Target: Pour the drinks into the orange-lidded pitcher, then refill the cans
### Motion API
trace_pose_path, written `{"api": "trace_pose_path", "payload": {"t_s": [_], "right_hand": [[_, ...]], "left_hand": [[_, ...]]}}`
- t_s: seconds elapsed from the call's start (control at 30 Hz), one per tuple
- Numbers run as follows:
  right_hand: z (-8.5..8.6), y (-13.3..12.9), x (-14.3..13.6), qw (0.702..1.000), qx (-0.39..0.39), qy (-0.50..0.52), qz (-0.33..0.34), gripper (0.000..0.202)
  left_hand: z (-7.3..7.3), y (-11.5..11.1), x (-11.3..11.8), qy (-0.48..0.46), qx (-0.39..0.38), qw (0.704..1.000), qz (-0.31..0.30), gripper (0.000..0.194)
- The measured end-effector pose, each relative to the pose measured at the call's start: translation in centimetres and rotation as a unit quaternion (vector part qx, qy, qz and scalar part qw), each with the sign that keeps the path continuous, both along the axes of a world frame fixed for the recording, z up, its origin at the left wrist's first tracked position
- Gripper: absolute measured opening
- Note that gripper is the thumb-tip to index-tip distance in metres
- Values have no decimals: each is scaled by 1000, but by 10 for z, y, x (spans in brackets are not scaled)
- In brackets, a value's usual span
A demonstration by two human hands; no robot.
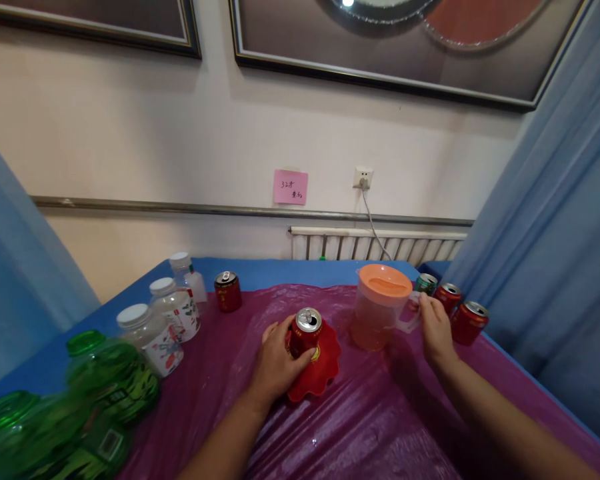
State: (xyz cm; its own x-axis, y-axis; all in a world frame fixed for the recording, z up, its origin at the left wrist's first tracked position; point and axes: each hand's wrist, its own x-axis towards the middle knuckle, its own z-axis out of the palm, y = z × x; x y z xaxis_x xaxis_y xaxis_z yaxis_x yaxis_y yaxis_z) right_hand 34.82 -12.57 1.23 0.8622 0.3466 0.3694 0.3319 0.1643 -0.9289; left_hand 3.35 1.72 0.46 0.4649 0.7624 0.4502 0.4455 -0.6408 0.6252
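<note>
My left hand [279, 363] is wrapped round an opened red drink can [306, 331], which stands upright over a red scalloped dish [325, 363]. Whether the can touches the dish I cannot tell. My right hand [434, 330] grips the handle of a clear plastic pitcher [373, 321] with an orange lid [385, 281]. The pitcher is upright, to the right of the dish, and its lower part looks tinted by liquid or by the cloth behind.
A dark-red can [228, 291] stands at the back left. White-capped jars [173, 310] and green bottles [113, 380] line the left side. Two red cans [470, 323] and a green can [425, 284] stand at the right edge. Purple plastic sheeting [360, 427] covers the blue table.
</note>
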Motion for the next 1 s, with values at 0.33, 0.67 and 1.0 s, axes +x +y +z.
{"api": "trace_pose_path", "payload": {"t_s": [0.33,0.67,1.0], "right_hand": [[-10,-24,-87,984,54,-166,38,24],[-56,-25,-112,948,-13,-295,115,19],[-61,-26,-112,934,-49,-318,152,20]], "left_hand": [[3,-4,2,4,31,999,-17,64],[4,-5,2,1,18,1000,-12,68],[4,-8,2,6,20,999,-34,65]]}}
